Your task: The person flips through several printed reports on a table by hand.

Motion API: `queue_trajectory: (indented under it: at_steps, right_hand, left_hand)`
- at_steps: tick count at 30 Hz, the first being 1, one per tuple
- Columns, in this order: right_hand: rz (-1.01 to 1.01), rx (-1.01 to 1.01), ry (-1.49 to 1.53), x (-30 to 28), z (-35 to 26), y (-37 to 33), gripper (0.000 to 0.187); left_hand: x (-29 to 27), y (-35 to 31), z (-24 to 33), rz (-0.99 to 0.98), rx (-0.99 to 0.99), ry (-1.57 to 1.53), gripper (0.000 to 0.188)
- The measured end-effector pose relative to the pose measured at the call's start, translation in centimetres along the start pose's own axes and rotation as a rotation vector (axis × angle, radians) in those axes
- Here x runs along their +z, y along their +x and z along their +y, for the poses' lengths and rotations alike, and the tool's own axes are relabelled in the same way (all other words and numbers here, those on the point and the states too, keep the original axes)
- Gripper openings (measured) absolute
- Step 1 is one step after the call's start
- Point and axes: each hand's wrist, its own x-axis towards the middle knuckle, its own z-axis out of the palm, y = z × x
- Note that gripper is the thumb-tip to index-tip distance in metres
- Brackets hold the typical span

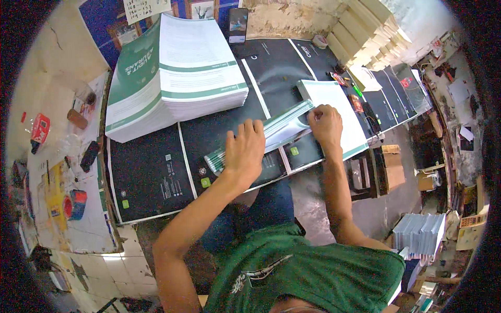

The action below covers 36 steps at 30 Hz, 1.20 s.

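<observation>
A narrow bundle of white-and-green printed sheets (284,121) stands tilted on its long edge near the front of the table, its leaves slightly fanned. My left hand (247,150) grips it toward the left end, fingers over the far side. At the right end my right hand (327,125) has its fingers curled onto the corner of the sheets. Just beyond and right of that hand lies a flat stack of white sheets with green borders (339,107). A much taller stack of printed sheets (201,62), green on its left part, rests at the far left.
Black boards with white seams (148,172) cover the table. A phone (238,26) leans at the back. Cream paper blocks (365,34) are piled at the back right, near a green marker (357,90). A side table (83,203) holds a tape roll (68,207).
</observation>
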Motion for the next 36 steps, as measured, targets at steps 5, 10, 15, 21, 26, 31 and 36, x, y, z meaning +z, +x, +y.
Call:
queue_trajectory:
  at_steps: [5, 10, 15, 21, 26, 31, 36]
  right_hand:
    - [-0.075, 0.063, -0.018, -0.7, 0.0, 1.5, 0.020]
    - [-0.119, 0.094, -0.045, -1.1, -0.1, 2.7, 0.024]
    - [-0.153, 0.057, -0.029, 0.1, 0.6, 4.0, 0.025]
    - [-0.209, -0.036, -0.174, 4.9, 12.0, 7.5, 0.021]
    - [-0.551, -0.376, 0.446, -5.2, -8.3, 9.0, 0.008]
    - [-0.809, -1.206, 0.513, -3.1, -32.7, 6.1, 0.026]
    - [-0.845, -1.121, 0.737, 5.9, -54.0, 3.3, 0.030]
  left_hand:
    - [-0.7, -1.3, -0.4, 0.008, -0.020, -0.029, 0.050]
    - [-1.1, -2.1, -0.4, 0.018, -0.032, -0.060, 0.049]
    - [-0.6, -2.6, -1.2, -0.038, -0.080, -0.099, 0.057]
    - [-0.8, -5.1, -3.7, 0.013, -0.167, -0.171, 0.056]
    - [1.5, -6.4, -4.4, 0.006, -0.246, -0.124, 0.063]
    - [0.7, -7.3, -5.1, -0.049, -0.265, -0.165, 0.074]
    - [2.3, -6.7, -4.7, 0.083, -0.221, 0.015, 0.066]
